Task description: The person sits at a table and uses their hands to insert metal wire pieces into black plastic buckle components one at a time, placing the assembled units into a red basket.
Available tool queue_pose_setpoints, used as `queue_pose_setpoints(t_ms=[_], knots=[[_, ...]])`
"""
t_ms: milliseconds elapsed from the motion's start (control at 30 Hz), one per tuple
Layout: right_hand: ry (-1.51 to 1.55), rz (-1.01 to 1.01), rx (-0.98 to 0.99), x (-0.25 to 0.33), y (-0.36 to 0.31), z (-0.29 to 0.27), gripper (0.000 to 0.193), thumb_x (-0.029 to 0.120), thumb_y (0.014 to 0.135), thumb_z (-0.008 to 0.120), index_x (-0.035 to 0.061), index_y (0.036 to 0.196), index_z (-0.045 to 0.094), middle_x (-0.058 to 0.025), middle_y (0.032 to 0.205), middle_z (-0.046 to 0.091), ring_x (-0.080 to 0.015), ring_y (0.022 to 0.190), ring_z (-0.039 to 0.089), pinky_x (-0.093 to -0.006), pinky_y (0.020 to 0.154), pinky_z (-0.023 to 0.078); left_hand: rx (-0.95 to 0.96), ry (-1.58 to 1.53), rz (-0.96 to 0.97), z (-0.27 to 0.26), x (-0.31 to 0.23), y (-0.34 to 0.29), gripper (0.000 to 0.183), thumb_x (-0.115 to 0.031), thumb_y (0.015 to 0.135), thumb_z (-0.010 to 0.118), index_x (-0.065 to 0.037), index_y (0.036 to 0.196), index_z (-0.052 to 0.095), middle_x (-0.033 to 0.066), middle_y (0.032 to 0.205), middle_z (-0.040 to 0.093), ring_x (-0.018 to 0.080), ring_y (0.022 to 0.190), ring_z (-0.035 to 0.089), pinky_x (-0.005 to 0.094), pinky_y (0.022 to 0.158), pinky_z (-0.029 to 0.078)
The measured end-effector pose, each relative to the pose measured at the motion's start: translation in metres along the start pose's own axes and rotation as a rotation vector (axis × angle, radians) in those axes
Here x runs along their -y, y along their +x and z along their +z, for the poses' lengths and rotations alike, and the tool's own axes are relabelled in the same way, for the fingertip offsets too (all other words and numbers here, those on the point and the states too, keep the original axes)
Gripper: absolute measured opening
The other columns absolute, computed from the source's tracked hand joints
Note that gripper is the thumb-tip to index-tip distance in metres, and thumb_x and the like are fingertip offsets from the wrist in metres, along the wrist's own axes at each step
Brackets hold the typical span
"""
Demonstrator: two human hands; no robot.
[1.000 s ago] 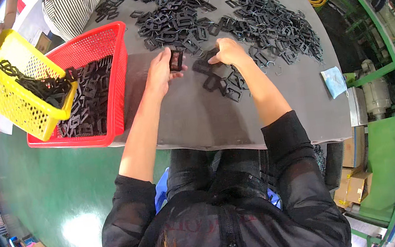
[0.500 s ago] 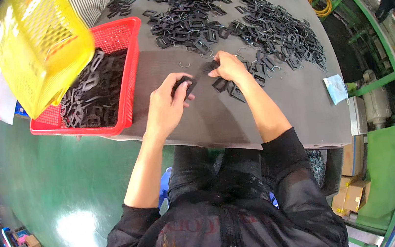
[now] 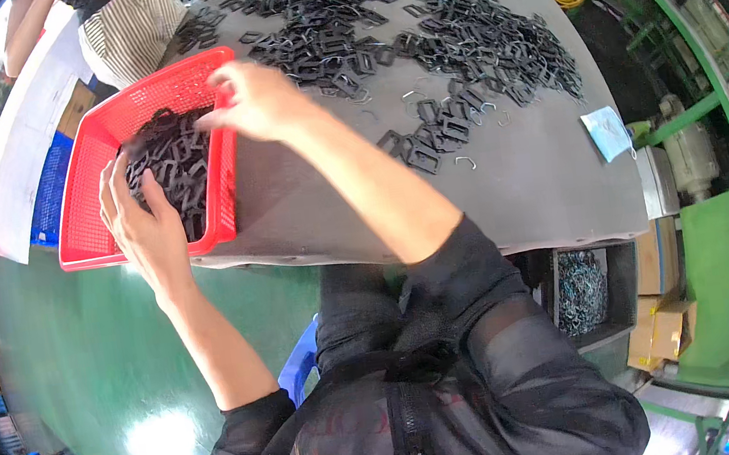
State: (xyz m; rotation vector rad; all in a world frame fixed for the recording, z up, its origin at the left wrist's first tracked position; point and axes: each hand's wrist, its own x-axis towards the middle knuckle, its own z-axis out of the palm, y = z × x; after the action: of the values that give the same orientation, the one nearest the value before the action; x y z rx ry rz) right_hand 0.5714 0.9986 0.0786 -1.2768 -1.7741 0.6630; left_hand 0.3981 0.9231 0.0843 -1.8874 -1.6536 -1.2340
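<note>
My left hand [image 3: 144, 225] is over the near left part of a red plastic basket [image 3: 226, 194], its fingers stretched out and the thumb apart. Black rectangular frame-like buckles [image 3: 185, 172] fill the lower part of that basket, some beside my left fingers. At the basket's right rim is my right hand [image 3: 256, 100], slightly smeared by motion, with thumb and fingers apart and nothing seen between them. To its right on the grey table [image 3: 334, 204] lies a small group of the same buckles [image 3: 431, 137] with a few loose metal hooks [image 3: 465, 162].
Larger heaps of buckles [image 3: 497, 43] spread over the far table. A blue face mask [image 3: 608, 134] lies by the right edge. Below it stands a bin of metal hooks [image 3: 583, 287]. Another person in a striped garment [image 3: 131, 33] is at the far left, near a blue crate [image 3: 53, 188].
Both hands have moved left from the table to the red basket. The black pieces in them are no longer seen there. The yellow basket above the red one has left the view.
</note>
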Motion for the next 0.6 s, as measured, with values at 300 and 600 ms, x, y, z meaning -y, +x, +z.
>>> queue_pose_setpoints(t_ms=[300, 600], knots=[[-0.578, 0.464, 0.218, -0.171, -0.126, -0.188, 0.068, 0.010, 0.063, 0.077, 0.0109, 0.125, 0.050, -0.0111, 0.130, 0.046, -0.0282, 0.119, 0.043, -0.0378, 0.100, 0.038, 0.465, -0.368, 0.273, 0.062, -0.096, -0.058, 0.021, -0.011, 0.084, 0.057, -0.009, 0.104, 0.061, 0.0081, 0.111, 0.059, 0.0245, 0.113, 0.052, 0.0441, 0.100, 0.033], [-0.735, 0.444, 0.222, -0.183, -0.130, -0.189, 0.067, 0.010, 0.059, 0.080, 0.0129, 0.120, 0.054, -0.0105, 0.120, 0.050, -0.0320, 0.116, 0.042, -0.0417, 0.098, 0.039, 0.740, -0.343, 0.366, 0.164, -0.174, -0.116, 0.046, -0.025, 0.080, 0.064, -0.008, 0.121, 0.051, 0.0112, 0.127, 0.048, 0.0290, 0.124, 0.039, 0.0528, 0.102, 0.027]])
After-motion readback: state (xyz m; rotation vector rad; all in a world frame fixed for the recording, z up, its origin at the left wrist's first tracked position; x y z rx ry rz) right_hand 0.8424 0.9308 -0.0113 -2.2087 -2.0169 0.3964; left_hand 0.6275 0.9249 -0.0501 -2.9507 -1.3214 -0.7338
